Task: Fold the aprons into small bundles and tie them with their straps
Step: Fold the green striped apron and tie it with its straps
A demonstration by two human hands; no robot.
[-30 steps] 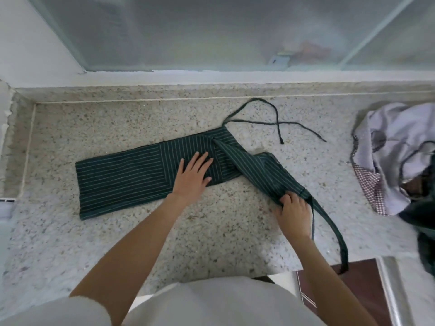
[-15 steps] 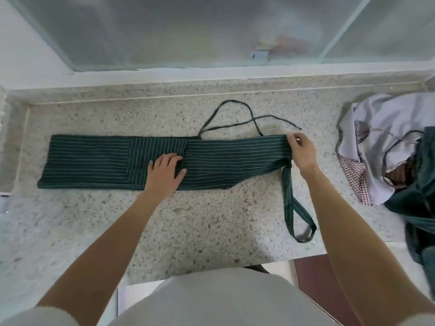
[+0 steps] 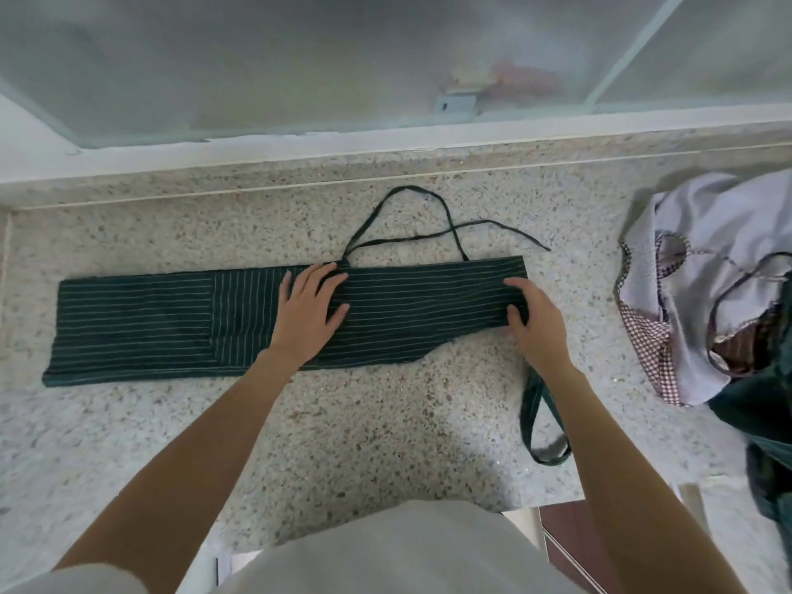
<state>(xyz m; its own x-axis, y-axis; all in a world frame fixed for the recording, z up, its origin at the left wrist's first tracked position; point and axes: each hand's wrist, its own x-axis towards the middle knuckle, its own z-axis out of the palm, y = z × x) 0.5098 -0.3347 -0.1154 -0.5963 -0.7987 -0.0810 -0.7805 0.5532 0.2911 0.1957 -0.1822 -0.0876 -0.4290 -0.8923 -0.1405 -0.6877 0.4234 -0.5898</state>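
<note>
A dark green striped apron (image 3: 171,323) lies folded into a long flat band across the speckled counter (image 3: 343,422). My left hand (image 3: 308,310) presses flat on its middle, fingers spread. At the band's right end my right hand (image 3: 535,323) rests on the cloth with fingers lightly bent; I cannot tell if it pinches the edge. Two thin waist straps (image 3: 428,233) trail behind the band toward the wall. The wide neck loop (image 3: 540,426) hangs toward the counter's front edge, under my right forearm.
A heap of other aprons (image 3: 703,293), lilac, checked and dark green, sits at the counter's right end. A raised stone ledge and a frosted window (image 3: 385,57) run along the back. The counter's front edge is near my body.
The right end of the apron was swung from the front up into line, making a straight band. My right hand then slid from the far right corner onto the band's end. The left hand stayed pressing.
</note>
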